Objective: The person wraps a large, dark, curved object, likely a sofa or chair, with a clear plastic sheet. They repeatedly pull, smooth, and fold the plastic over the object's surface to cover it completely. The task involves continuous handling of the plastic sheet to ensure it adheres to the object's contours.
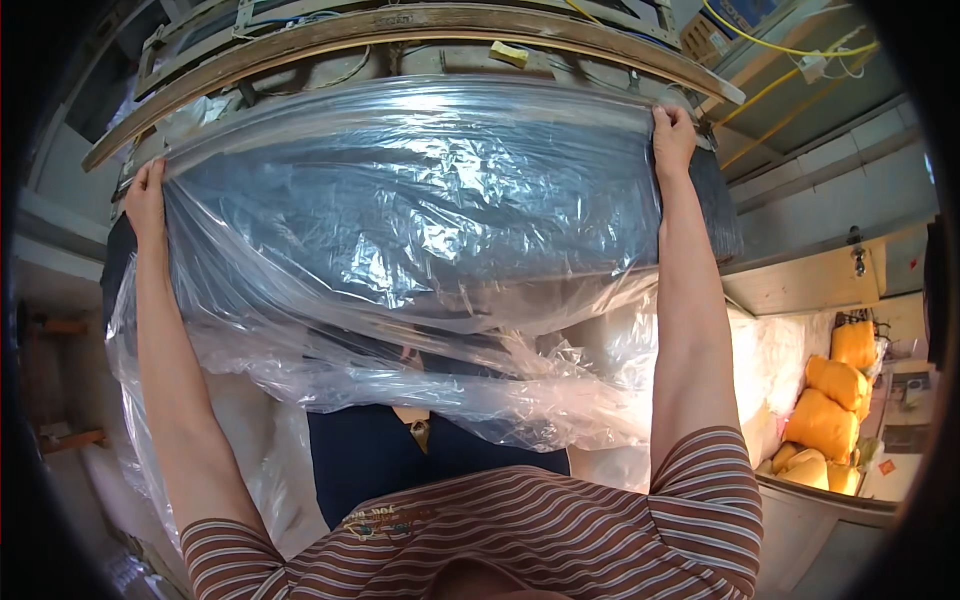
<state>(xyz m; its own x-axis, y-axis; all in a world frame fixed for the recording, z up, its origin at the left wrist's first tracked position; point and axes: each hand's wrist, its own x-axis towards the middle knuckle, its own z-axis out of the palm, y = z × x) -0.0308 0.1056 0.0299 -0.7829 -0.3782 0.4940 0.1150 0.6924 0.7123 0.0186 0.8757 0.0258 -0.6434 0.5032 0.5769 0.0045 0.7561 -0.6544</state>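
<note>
A big clear plastic bag (pixel 420 220) is stretched wide in front of me, over a dark blue-grey bulky thing (pixel 400 190) that shows through it. My left hand (pixel 146 200) grips the bag's upper left edge. My right hand (pixel 672 140) grips its upper right edge. Both arms reach up and forward, far apart. The lower part of the bag hangs crumpled toward my body, over a dark navy piece (pixel 380 455) with a small tan tag (pixel 415 425).
A curved wooden-edged work surface (pixel 420 25) with cables and a yellow block (pixel 508 52) lies beyond the bag. Several yellow-orange stuffed sacks (pixel 830 400) are piled at the right. White padding (pixel 770 350) sits beside them. A wooden shelf (pixel 70 440) stands at the left.
</note>
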